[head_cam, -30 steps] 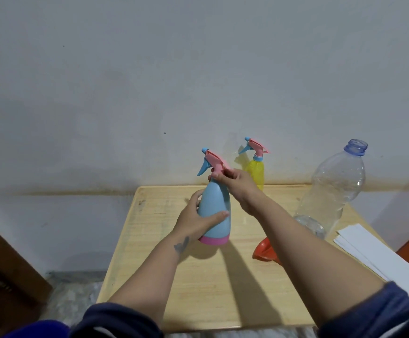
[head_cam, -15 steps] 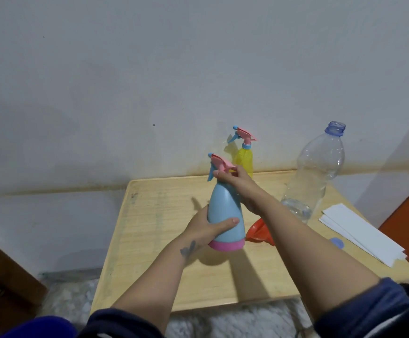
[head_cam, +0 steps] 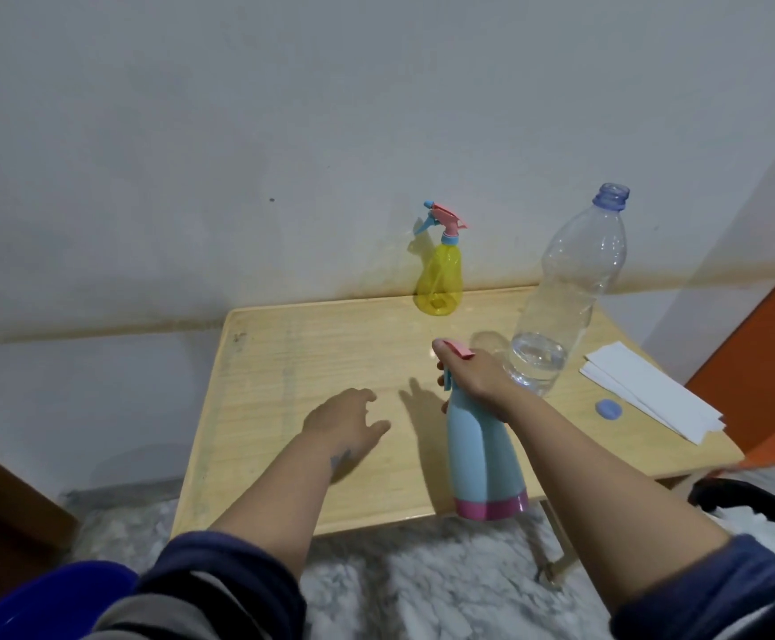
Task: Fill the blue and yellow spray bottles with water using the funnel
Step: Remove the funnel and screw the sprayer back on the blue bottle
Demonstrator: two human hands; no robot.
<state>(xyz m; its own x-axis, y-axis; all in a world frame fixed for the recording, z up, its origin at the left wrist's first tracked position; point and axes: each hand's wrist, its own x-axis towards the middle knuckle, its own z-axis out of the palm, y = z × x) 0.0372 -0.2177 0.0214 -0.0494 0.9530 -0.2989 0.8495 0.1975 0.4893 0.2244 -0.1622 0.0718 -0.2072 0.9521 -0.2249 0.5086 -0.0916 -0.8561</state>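
The clear plastic bottle stands open on the counter with a little water at its bottom. The yellow spray bottle stands by the wall, its sprayer on; I cannot tell what is inside. The right hand grips the sprayer top of the blue spray bottle and holds it above the counter's near edge. The left hand hovers with relaxed fingers, apart from the bottle. Half a second ago the left hand held the bottle's body; now it has let go, and the funnel is out of sight.
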